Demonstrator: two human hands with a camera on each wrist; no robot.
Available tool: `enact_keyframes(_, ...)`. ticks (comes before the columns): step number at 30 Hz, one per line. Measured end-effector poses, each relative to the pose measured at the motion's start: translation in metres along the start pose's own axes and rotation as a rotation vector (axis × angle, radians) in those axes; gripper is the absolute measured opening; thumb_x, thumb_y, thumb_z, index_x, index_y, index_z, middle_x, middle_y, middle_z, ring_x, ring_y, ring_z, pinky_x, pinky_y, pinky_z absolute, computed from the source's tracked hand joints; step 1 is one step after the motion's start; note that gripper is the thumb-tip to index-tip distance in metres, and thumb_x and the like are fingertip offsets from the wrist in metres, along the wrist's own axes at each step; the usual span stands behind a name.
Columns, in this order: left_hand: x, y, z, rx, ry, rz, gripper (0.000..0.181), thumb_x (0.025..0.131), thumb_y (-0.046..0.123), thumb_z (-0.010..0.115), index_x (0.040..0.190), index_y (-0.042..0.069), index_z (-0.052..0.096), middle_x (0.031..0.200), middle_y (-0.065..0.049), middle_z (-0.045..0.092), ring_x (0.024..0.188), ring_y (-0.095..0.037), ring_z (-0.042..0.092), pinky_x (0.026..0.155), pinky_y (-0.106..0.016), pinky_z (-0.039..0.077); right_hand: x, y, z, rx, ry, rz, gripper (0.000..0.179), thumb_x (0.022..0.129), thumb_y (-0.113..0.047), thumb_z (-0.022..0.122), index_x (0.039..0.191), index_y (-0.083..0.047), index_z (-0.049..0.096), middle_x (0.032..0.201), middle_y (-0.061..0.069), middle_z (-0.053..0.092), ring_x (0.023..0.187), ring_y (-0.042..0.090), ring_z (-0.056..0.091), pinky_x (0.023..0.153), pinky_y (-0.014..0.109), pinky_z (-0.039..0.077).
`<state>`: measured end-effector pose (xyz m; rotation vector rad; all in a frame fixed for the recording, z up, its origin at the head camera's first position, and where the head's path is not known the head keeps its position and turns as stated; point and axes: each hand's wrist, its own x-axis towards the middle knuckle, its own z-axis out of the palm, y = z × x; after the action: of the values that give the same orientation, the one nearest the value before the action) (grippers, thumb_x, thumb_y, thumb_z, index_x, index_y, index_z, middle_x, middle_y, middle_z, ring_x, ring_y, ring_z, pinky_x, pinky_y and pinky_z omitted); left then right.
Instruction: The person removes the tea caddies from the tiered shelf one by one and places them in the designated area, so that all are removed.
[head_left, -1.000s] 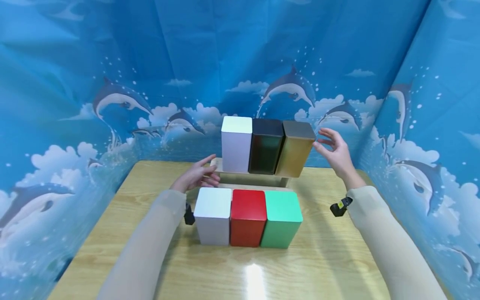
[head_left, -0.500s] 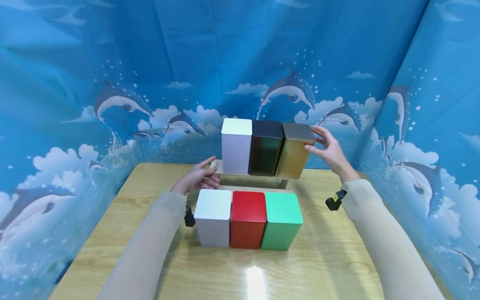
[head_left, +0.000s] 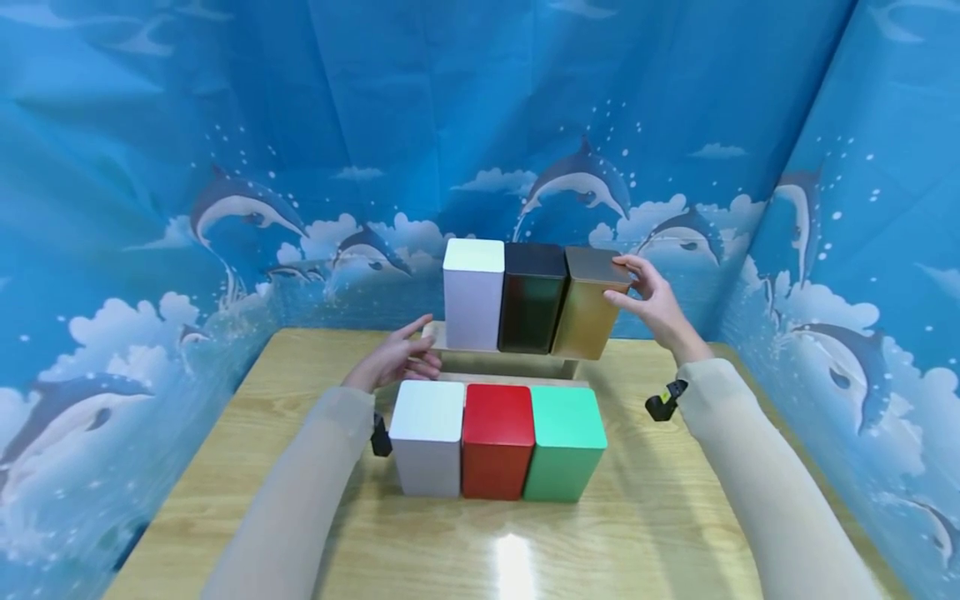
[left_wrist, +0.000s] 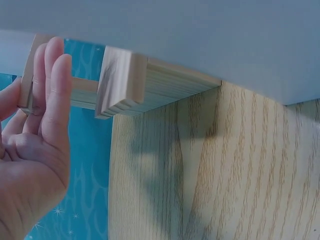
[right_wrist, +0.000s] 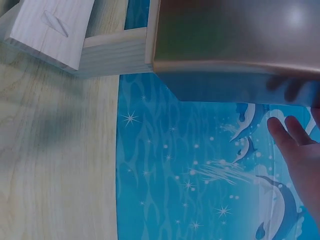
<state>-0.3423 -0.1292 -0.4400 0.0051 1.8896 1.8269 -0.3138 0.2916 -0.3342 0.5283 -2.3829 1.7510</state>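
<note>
A two-step wooden stand (left_wrist: 122, 82) bears tall box-shaped tins with lids. On its upper step are a white tin (head_left: 474, 300), a black tin (head_left: 531, 304) and a gold tin (head_left: 585, 321) side by side. Lower and nearer stand another white tin (head_left: 427, 446), a red tin (head_left: 497, 446) and a green tin (head_left: 564, 450). My left hand (head_left: 397, 357) pinches the left end of the upper board between thumb and fingers. My right hand (head_left: 656, 308) holds the gold tin near its lid, thumb on the front face. Two of its fingers show extended in the right wrist view.
Everything rests on a wood-grain table (head_left: 277, 450). A blue dolphin-print curtain (head_left: 390, 125) hangs close behind and along both sides. Black wrist cameras hang below both cuffs, the left one beside the nearer white tin.
My right hand has moved left from beside the gold tin and taken hold of it near its top. The left hand and the tins have stayed in place.
</note>
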Motion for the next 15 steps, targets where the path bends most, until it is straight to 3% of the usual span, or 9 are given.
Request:
enact_keyframes(3, -0.0003, -0.0006, 0.0002, 0.006, 0.001, 0.003, 0.06, 0.096, 0.035, 0.05, 0.147, 0.042, 0.018, 0.097, -0.02, 0.064, 0.083, -0.032, 0.067, 0.076, -0.045, 0.054, -0.0011, 0.0004, 0.001, 0.027, 0.015, 0.004, 0.054, 0.09, -0.014, 0.062, 0.139, -0.013, 0.037, 0.146, 0.007, 0.03, 0.127, 0.029, 0.034, 0.094, 0.035, 0.039)
enact_keyframes(8, 0.0007, -0.0004, 0.0006, 0.004, 0.006, 0.006, 0.06, 0.096, 0.035, 0.05, 0.147, 0.042, 0.018, 0.096, -0.019, 0.065, 0.083, -0.032, 0.067, 0.076, -0.045, 0.054, -0.0039, 0.0, 0.0016, 0.035, 0.037, 0.01, 0.051, 0.089, -0.015, 0.064, 0.134, -0.014, 0.039, 0.143, 0.008, 0.031, 0.128, 0.031, 0.034, 0.1, 0.043, 0.035)
enact_keyframes(15, 0.0022, -0.0013, 0.0022, -0.011, 0.01, 0.004, 0.06, 0.096, 0.033, 0.051, 0.147, 0.041, 0.018, 0.095, -0.02, 0.065, 0.083, -0.032, 0.067, 0.076, -0.045, 0.054, -0.0084, 0.002, 0.002, 0.072, 0.051, -0.009, 0.05, 0.087, -0.014, 0.066, 0.131, -0.015, 0.041, 0.142, 0.011, 0.034, 0.119, 0.022, 0.042, 0.082, 0.021, 0.044)
